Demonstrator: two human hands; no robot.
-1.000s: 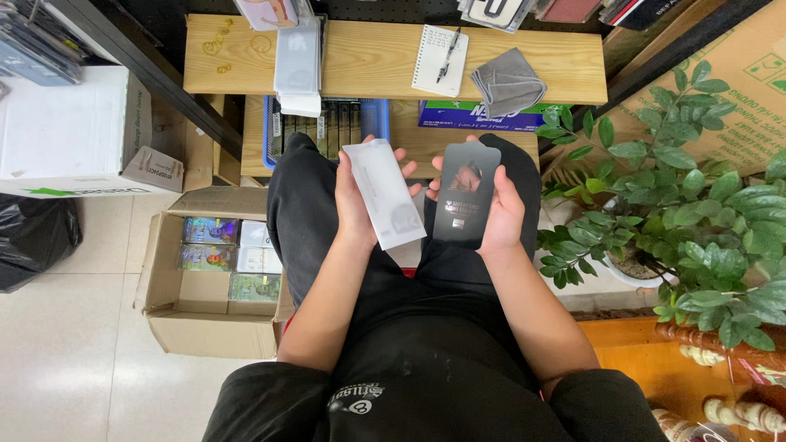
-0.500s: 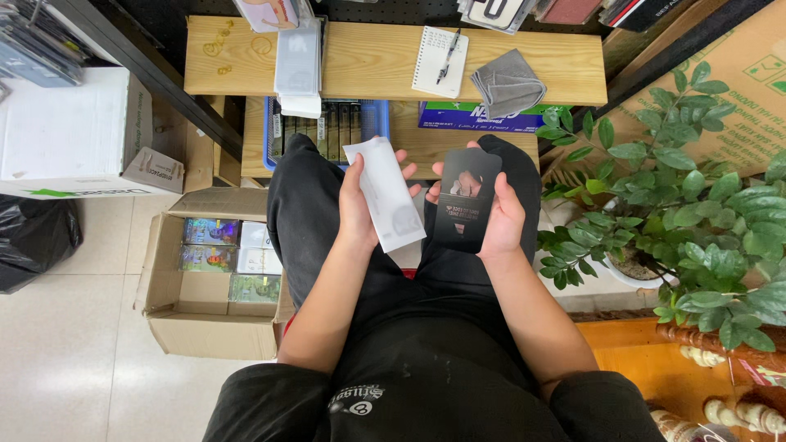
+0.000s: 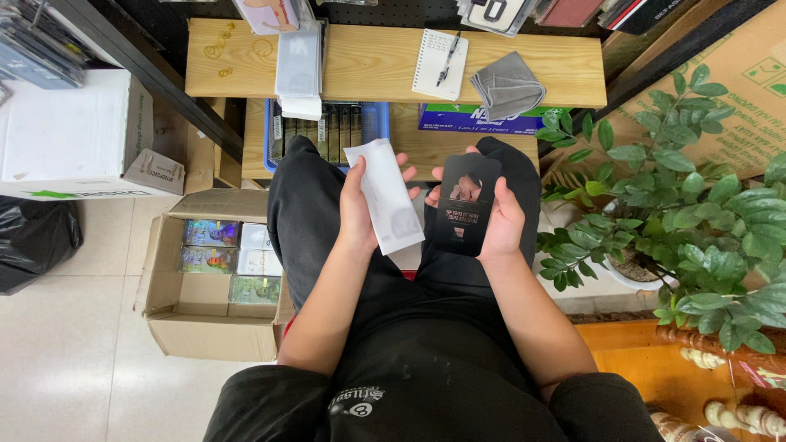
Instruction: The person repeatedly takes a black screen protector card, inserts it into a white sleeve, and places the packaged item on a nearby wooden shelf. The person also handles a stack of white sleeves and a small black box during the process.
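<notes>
I sit with black-trousered knees apart, looking down at both hands held over my lap. My left hand holds a flat white rectangular sleeve tilted a little to the left. My right hand grips a black phone case by its right edge, the inner side facing me, with a camera cut-out near its top. The sleeve and the case are side by side, a small gap between them.
A wooden shelf ahead carries a stack of white sleeves, a notepad with a pen and a grey cloth. An open cardboard box of packaged items sits at my left. A leafy potted plant stands to the right.
The black case has moved slightly away from the white sleeve and down, widening the gap between them. The left hand barely shifted.
</notes>
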